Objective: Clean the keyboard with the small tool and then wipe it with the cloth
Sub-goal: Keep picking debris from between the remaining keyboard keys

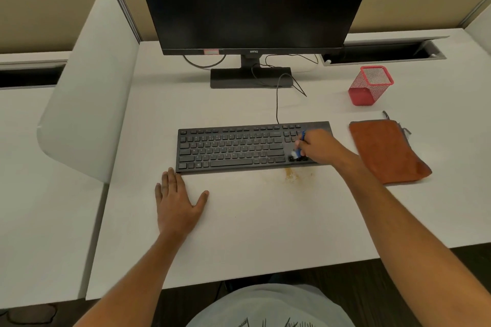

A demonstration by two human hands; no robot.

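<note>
1. From the head view, we see a black keyboard [253, 146] lying near the middle of the white tabletop [265, 220], square to the front edge and in front of the monitor [252, 0].
2. Our right hand [318, 147] is over the right end of the keyboard, its fingers curled round a small blue tool [301, 144].
3. The tool stands nearly upright, and its pale tip touches the keys near the arrow cluster at the keyboard's front right.
4. Our left hand [176, 200] lies flat on the tabletop just in front of the keyboard's front left corner, fingers straight and close together, thumb spread to the side, holding nothing; the fingertips reach almost to the keyboard's edge.
5. An orange-brown cloth [388, 150] lies flat toward the right edge of the tabletop, just beside the keyboard's right end and apart from it.
6. A yellowish stain [292, 175] marks the tabletop just in front of the keyboard, below the right hand.
7. A red mesh pen cup [370, 85] stands behind the cloth, toward the back right of the tabletop.
</note>
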